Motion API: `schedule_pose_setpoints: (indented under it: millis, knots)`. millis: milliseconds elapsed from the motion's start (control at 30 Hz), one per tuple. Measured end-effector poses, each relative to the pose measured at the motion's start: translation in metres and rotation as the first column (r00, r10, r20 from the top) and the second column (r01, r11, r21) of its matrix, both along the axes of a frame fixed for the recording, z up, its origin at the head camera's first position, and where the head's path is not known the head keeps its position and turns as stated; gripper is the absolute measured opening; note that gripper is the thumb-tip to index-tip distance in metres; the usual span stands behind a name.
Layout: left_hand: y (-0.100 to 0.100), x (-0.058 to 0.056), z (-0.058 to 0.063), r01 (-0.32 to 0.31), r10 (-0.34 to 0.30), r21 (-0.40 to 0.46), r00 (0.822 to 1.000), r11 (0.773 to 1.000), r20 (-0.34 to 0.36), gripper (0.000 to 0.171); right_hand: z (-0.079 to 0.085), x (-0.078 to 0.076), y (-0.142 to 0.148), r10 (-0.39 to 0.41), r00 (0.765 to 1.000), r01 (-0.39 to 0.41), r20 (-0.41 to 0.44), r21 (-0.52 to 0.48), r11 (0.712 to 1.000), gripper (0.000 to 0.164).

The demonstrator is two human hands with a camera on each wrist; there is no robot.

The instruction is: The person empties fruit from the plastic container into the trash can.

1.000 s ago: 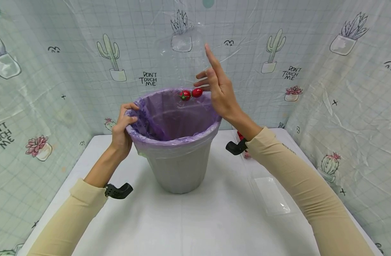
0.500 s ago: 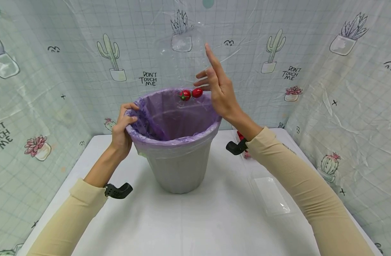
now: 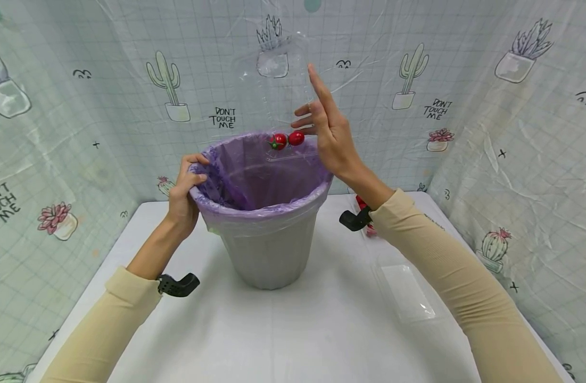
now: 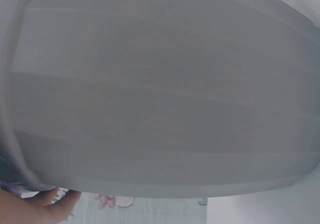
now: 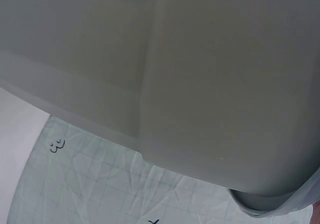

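A grey trash can (image 3: pixel 269 255) lined with a purple bag (image 3: pixel 269 210) stands tilted in the head view. My left hand (image 3: pixel 183 186) grips its left rim, thumb and fingers over the liner. Above the far right rim, my right hand (image 3: pixel 335 133) holds a see-through plastic box (image 3: pixel 273 101) by its side; its outline is faint. Two red cherry tomatoes (image 3: pixel 288 140), one with a green stem, show at the box's lower part near those fingertips. The can's wall (image 4: pixel 160 94) fills most of the left wrist view, with my left fingers at the lower corner.
On the white table (image 3: pixel 273 340), a flat clear plastic piece (image 3: pixel 407 292) lies at the right. Behind my right wrist sits a red item (image 3: pixel 361 203), mostly hidden. Curtains with cactus prints (image 3: pixel 164 85) close in the back and sides.
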State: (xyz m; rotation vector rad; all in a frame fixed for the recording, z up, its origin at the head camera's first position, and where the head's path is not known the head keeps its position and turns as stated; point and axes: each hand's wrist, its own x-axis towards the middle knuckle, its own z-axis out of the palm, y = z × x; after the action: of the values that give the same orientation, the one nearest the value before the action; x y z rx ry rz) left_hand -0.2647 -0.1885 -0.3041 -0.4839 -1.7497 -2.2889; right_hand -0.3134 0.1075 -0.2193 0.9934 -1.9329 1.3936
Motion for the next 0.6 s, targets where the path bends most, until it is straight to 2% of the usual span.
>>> schedule_pose_setpoints:
  millis: [300, 600]
  knots:
    - [-0.0001, -0.0017, -0.0003, -0.003, 0.003, -0.009, 1.000, 1.000, 0.000, 0.030, -0.0006, -0.0015, -0.0009, 0.049, 0.999, -0.049, -0.024, -0.027, 0.998, 0.053]
    - [-0.0003, -0.0007, -0.0003, -0.006, 0.006, -0.012, 1.000, 1.000, -0.003, 0.030, -0.0015, -0.0012, -0.0015, 0.056, 0.998, -0.057, -0.026, -0.027, 0.998, 0.053]
